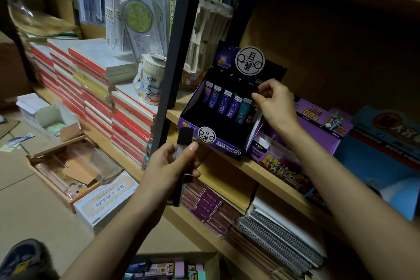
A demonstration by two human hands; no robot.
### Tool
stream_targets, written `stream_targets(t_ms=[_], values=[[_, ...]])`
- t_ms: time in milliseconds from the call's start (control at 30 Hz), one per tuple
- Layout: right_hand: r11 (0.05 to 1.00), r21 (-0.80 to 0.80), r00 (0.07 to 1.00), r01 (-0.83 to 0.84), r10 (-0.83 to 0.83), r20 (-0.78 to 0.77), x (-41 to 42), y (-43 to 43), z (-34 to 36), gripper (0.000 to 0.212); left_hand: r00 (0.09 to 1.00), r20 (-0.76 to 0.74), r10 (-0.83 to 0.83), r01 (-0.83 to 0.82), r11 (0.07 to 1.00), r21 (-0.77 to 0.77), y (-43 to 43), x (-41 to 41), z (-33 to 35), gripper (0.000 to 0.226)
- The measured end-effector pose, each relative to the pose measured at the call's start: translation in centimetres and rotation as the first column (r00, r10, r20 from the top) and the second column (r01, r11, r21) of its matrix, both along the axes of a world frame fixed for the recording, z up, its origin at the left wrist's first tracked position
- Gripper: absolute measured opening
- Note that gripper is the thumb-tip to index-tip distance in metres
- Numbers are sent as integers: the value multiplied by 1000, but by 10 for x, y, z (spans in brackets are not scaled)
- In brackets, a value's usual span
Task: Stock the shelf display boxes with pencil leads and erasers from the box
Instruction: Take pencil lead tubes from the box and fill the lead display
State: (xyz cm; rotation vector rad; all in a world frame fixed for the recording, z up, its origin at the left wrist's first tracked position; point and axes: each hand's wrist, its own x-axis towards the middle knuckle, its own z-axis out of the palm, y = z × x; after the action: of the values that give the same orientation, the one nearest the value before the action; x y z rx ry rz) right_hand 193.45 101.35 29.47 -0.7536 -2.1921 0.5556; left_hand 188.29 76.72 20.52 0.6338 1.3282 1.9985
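Both arms reach up from the bottom of the frame toward the shelf [261, 169]. The left arm comes in lower, with the left hand [168, 166] stopped just in front of the shelf edge. Its fingers are curled round a stack of dark pencil lead cases [183, 137] held upright, thumb pressed against the side. The right arm stretches further, wrist bent. The right hand [276, 103] sits over the right end of the purple display box [223, 143], pinching a small dark lead case [254, 88] between thumb and fingertips (it's pretty dim there, so the label is unreadable). A row of purple and teal lead packs [227, 102] stands inside the display box just beside that hand. The cardboard box [211, 259] with more stock sits on the floor below, between the arms.
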Motion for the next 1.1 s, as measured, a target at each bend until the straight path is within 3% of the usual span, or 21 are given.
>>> stream_targets(t_ms=[133,267,367,467,533,600,667,700,833,900,967,1100], values=[[978,-206,998,19,-30,-52,-5,4,-4,8,999,-22,28,-29,999,-20,1,2,-3,44],[961,-265,997,73,-79,-12,-13,5,-5,8,997,33,67,-63,991,-121,11,-1,-8,44],[946,-303,994,113,-110,26,-16,5,0,8,997,72,3,4,996,-92,13,-1,-10,44],[926,-355,991,131,-115,64,-13,1,6,20,1000,9,-27,28,998,-59,10,2,-9,41],[935,-333,992,124,-109,63,-4,-6,8,23,998,-47,-41,40,999,-35,8,4,-7,41],[978,-166,991,125,-116,62,12,-19,8,22,995,-86,-57,56,998,-12,6,6,-3,45],[997,-60,998,56,-55,16,30,-38,4,15,994,-87,-70,72,997,21,2,7,-2,46],[996,-87,1000,-6,6,-7,38,-50,1,11,994,-78,-80,82,996,26,1,7,-1,44],[873,-411,959,-264,283,-17,61,-101,-15,12,986,-105,-128,128,992,1,0,12,1,40],[800,-493,927,-341,374,-33,66,-119,-21,11,980,-150,-130,130,991,-14,1,18,4,38],[767,-524,918,-371,389,-81,67,-127,-26,13,974,-183,-133,132,991,-20,3,23,7,35],[794,-484,925,-367,365,-103,63,-121,-18,6,958,-237,-160,158,987,-28,12,26,17,31]])
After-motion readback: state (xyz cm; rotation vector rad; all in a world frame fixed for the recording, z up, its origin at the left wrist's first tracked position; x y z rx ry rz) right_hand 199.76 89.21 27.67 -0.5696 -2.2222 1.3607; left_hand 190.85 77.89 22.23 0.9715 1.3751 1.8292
